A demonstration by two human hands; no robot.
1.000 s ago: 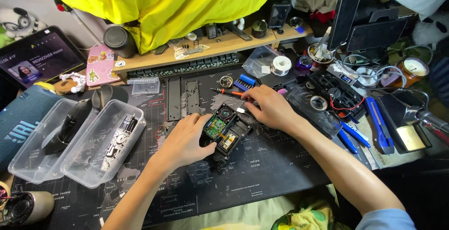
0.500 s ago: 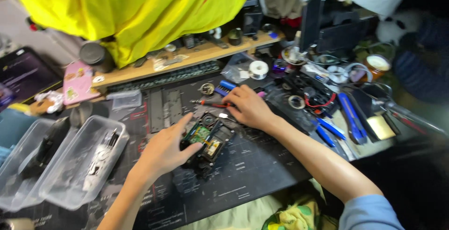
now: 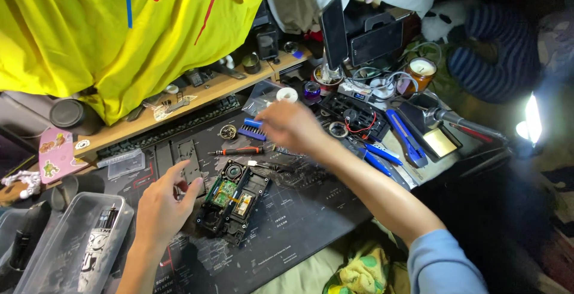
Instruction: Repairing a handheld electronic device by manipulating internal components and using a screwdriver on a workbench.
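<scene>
A cluttered workbench is covered by a dark printed mat point(image 3: 299, 222), with a yellow cloth point(image 3: 119, 25) hanging behind. An opened black device point(image 3: 232, 203), its green circuit board exposed, lies at the mat's centre. At its nine o'clock the left hand point(image 3: 160, 210) rests just beside it, fingers loosely spread, holding nothing. At one o'clock the blurred right hand point(image 3: 291, 128) hovers; whether it holds anything cannot be told. A red-handled screwdriver point(image 3: 236, 150) lies at twelve.

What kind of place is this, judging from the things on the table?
Probably a home electronics repair bench. An opened black device with a green circuit board lies on a dark work mat, beside a small screwdriver and blue hand tools.
</scene>
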